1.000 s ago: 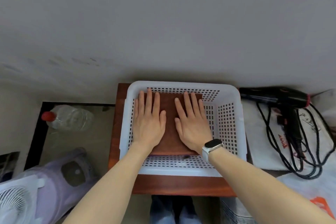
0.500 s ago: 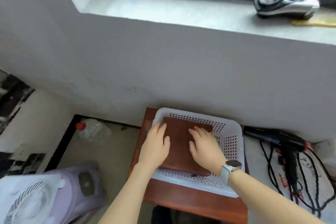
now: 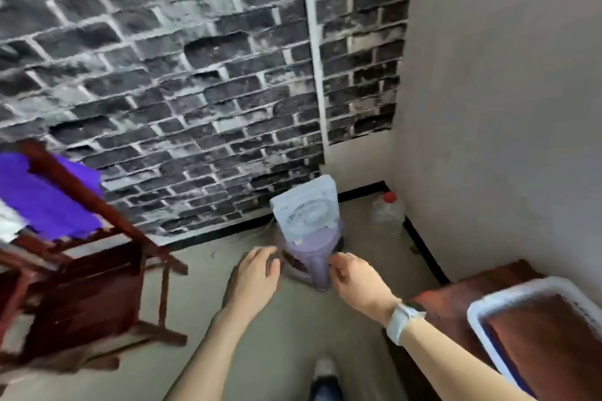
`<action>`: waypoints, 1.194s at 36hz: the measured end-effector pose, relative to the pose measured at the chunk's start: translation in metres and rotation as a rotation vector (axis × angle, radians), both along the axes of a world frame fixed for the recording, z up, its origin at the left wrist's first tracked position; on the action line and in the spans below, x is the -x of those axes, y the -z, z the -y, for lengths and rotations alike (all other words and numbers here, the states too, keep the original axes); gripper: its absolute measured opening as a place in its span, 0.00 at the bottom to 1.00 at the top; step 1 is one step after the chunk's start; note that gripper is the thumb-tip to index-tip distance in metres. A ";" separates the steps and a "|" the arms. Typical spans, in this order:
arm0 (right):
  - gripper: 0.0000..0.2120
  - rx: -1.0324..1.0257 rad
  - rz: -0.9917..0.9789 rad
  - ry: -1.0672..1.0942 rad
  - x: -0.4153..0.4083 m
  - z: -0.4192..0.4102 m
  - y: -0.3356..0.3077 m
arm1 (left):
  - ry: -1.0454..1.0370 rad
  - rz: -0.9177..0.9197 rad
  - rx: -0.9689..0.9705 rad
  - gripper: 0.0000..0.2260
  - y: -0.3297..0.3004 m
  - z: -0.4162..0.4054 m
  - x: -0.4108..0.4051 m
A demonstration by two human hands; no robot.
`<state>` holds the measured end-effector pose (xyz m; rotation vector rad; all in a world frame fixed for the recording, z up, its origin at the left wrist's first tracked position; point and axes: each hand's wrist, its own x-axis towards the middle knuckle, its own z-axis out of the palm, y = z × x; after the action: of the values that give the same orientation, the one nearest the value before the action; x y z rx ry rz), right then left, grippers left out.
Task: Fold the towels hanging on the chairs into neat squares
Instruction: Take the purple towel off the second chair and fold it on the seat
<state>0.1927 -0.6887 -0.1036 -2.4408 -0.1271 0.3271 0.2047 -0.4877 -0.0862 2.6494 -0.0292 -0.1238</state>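
A purple towel [image 3: 45, 202] hangs over the back of a dark wooden chair [image 3: 88, 286] at the far left. A folded brown towel [image 3: 550, 335] lies in a white perforated basket [image 3: 482, 306] at the lower right. My left hand [image 3: 257, 273] and my right hand [image 3: 355, 283] hover in mid-air over the floor, between the chair and the basket. Both hold nothing and their fingers are loosely curled and apart. A watch sits on my right wrist. The frame is blurred by motion.
A white fan [image 3: 308, 208] on a purple stool [image 3: 312, 254] stands on the floor just beyond my hands. A plastic bottle with a red cap [image 3: 387, 212] sits in the corner. The basket rests on a small wooden table [image 3: 456, 296]. My shoe [image 3: 325, 378] shows below.
My hands have lifted off the folded brown towel in the basket. My view has swung left, so the chair with the purple towel has come into sight.
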 end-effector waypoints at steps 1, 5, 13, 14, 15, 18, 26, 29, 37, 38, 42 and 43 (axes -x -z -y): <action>0.08 0.004 0.007 -0.076 -0.001 -0.022 -0.002 | -0.062 -0.003 -0.016 0.15 -0.002 -0.024 0.010; 0.09 -0.001 0.026 -0.293 -0.003 -0.104 -0.008 | -0.275 -0.005 -0.042 0.16 -0.010 -0.108 0.048; 0.15 0.015 0.025 -0.585 0.013 -0.259 -0.009 | -0.569 0.054 0.023 0.13 -0.014 -0.236 0.119; 0.15 0.023 0.029 -0.621 0.014 -0.279 -0.010 | -0.590 0.056 0.032 0.13 -0.012 -0.252 0.125; 0.15 0.032 0.039 -0.653 0.016 -0.300 -0.010 | -0.607 0.060 0.039 0.13 -0.011 -0.269 0.131; 0.14 0.059 0.061 -0.715 0.019 -0.364 -0.011 | -0.671 0.092 0.059 0.13 -0.011 -0.329 0.147; 0.13 0.072 0.005 -0.801 0.033 -0.529 -0.010 | -0.765 0.108 0.027 0.14 -0.008 -0.495 0.188; 0.14 0.049 -0.023 -0.802 0.037 -0.578 -0.012 | -0.799 0.086 0.024 0.14 -0.006 -0.540 0.197; 0.15 0.035 -0.036 -0.847 0.018 -0.681 -0.010 | -0.848 0.053 0.093 0.16 0.007 -0.630 0.179; 0.15 0.036 -0.041 -0.845 0.014 -0.689 -0.010 | -0.847 0.048 0.104 0.16 0.008 -0.636 0.175; 0.14 0.035 -0.062 -0.827 -0.015 -0.737 -0.001 | -0.825 0.045 0.127 0.16 0.020 -0.677 0.149; 0.14 0.034 -0.063 -0.821 -0.024 -0.750 0.001 | -0.817 0.046 0.130 0.15 0.023 -0.689 0.140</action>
<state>0.2171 0.0609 -0.1048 -2.2931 -1.1083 0.7562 0.0645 0.2016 -0.1088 2.3274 0.9723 0.2044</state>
